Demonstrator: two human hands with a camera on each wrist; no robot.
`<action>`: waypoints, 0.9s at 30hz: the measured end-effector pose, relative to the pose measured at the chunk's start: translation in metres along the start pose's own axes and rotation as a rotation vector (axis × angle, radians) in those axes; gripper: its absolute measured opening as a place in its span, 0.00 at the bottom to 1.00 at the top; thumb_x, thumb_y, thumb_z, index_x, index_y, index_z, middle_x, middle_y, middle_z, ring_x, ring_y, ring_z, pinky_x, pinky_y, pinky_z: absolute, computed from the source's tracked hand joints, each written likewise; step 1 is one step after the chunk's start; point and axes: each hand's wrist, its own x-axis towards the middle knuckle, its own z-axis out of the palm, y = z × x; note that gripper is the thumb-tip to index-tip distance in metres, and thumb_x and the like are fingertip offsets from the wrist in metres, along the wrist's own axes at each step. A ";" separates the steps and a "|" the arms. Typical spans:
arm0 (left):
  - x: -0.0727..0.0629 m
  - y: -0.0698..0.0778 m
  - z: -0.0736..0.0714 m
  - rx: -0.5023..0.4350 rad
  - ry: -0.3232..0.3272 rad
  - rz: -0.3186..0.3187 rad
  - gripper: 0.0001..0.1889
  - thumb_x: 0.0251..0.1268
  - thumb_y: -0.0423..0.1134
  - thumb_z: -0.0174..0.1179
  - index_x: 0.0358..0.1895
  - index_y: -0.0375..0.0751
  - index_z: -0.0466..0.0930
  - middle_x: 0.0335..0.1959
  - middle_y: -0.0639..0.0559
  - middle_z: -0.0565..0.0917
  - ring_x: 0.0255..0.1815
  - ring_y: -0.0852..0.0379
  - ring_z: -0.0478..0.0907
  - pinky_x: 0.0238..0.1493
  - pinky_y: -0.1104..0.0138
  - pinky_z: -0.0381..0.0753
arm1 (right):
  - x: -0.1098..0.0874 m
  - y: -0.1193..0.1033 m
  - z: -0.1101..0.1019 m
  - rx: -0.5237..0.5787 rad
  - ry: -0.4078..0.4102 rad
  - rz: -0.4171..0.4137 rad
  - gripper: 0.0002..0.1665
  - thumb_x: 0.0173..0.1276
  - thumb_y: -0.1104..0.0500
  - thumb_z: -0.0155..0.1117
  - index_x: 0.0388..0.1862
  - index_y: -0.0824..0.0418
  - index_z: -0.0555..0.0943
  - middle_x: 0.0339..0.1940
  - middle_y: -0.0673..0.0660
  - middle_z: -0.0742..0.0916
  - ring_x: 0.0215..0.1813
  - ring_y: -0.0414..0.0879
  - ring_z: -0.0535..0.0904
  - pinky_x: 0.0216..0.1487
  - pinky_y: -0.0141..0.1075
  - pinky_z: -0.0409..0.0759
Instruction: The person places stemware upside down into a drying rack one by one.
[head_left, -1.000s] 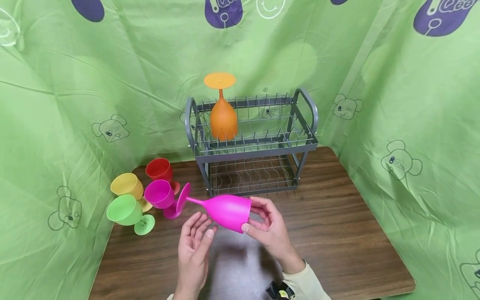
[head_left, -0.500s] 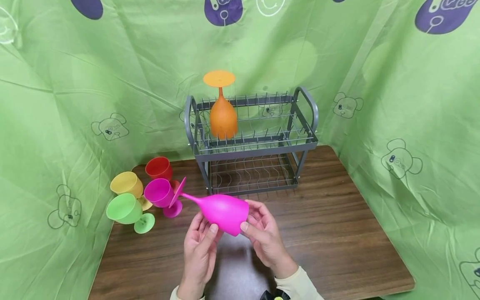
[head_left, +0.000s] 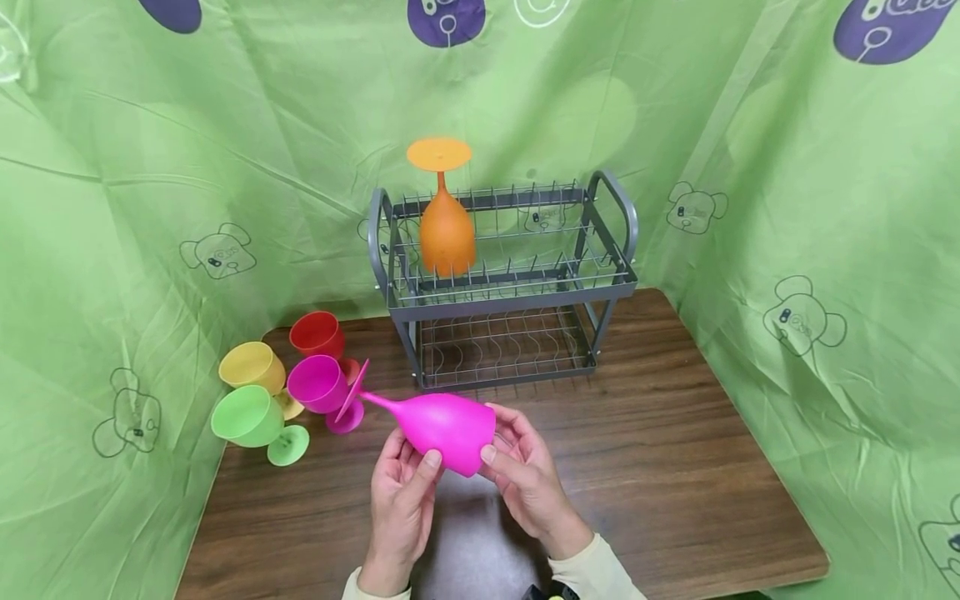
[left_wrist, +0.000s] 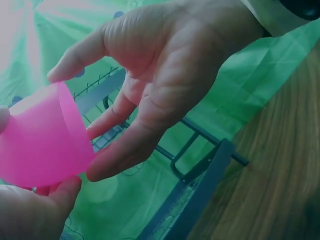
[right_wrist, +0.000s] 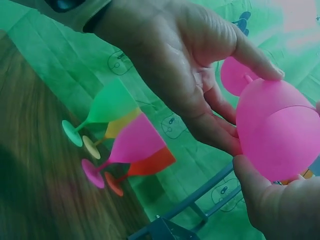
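Both left hand [head_left: 402, 504] and right hand [head_left: 531, 490] grip a pink goblet [head_left: 444, 429]; green drapes [head_left: 750, 158] flank the brown table [head_left: 675, 467].

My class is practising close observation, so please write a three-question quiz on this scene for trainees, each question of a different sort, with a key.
1. How does the orange goblet sit on the upper tier of the rack?
A. Rim up
B. Rim down
C. On its side

2. True or false: the left grip and the right grip both touch the tilted pink goblet.

3. How many goblets stand upright on the table?

Key
1. B
2. True
3. Four: the red goblet, yellow goblet, green goblet and standing pink goblet.
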 end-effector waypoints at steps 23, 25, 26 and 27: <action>0.011 0.011 0.016 0.175 -0.047 0.218 0.34 0.56 0.12 0.63 0.69 0.25 0.70 0.59 0.42 0.81 0.59 0.52 0.82 0.59 0.65 0.88 | 0.009 -0.027 -0.013 -0.153 -0.163 -0.135 0.34 0.72 0.68 0.67 0.75 0.70 0.69 0.66 0.56 0.83 0.63 0.45 0.84 0.62 0.37 0.88; 0.014 0.018 0.020 0.210 -0.056 0.213 0.35 0.55 0.12 0.65 0.69 0.25 0.70 0.59 0.44 0.82 0.59 0.52 0.82 0.60 0.64 0.88 | 0.010 -0.036 -0.015 -0.211 -0.177 -0.162 0.34 0.73 0.68 0.67 0.74 0.73 0.70 0.67 0.55 0.83 0.63 0.44 0.84 0.62 0.35 0.87; 0.016 0.022 0.022 0.233 -0.064 0.208 0.35 0.55 0.12 0.65 0.70 0.26 0.71 0.60 0.44 0.82 0.60 0.52 0.82 0.61 0.63 0.88 | 0.010 -0.041 -0.017 -0.234 -0.183 -0.170 0.33 0.73 0.68 0.67 0.74 0.73 0.70 0.67 0.54 0.83 0.63 0.44 0.84 0.62 0.35 0.87; 0.018 0.026 0.025 0.252 -0.069 0.202 0.35 0.54 0.13 0.66 0.70 0.27 0.71 0.60 0.45 0.82 0.60 0.53 0.83 0.62 0.62 0.88 | 0.011 -0.046 -0.018 -0.256 -0.190 -0.180 0.32 0.74 0.68 0.67 0.73 0.74 0.70 0.67 0.55 0.83 0.64 0.45 0.83 0.63 0.36 0.87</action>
